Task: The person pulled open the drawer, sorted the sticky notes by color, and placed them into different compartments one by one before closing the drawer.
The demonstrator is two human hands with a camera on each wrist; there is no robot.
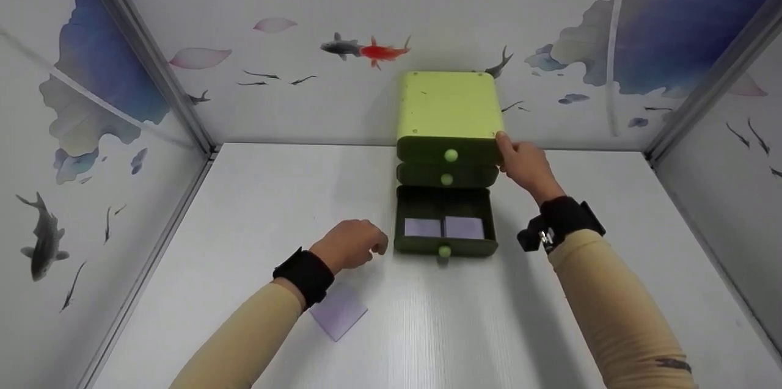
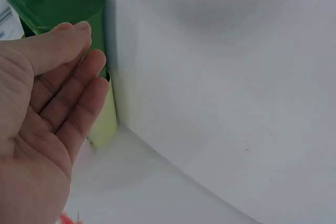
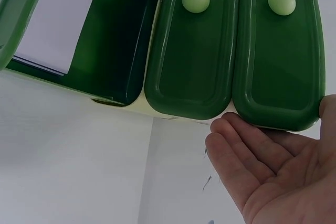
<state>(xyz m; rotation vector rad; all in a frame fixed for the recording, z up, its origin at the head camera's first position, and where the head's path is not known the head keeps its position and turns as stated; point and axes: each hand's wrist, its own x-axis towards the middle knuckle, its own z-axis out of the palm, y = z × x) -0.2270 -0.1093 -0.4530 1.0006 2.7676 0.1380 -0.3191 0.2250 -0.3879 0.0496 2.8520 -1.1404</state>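
Observation:
A small cabinet with a lime-green top [image 1: 449, 105] and dark green drawers stands at the back of the table. Its bottom drawer [image 1: 445, 247] is pulled out, and two lilac paper squares [image 1: 464, 227] lie side by side in it. The upper two drawers are closed. My right hand [image 1: 526, 166] rests against the cabinet's right side, thumb at the top drawer's front corner and fingers [image 3: 257, 150] nearly straight along the side. Left of the pulled-out drawer, my left hand [image 1: 353, 243] hovers with loosely bent fingers [image 2: 86, 98], holding nothing.
Another lilac paper square [image 1: 339, 312] lies on the white table [image 1: 275, 193], partly hidden below the left wrist. White panels with painted fish and petals [image 1: 293, 102] enclose the table at the back and both sides.

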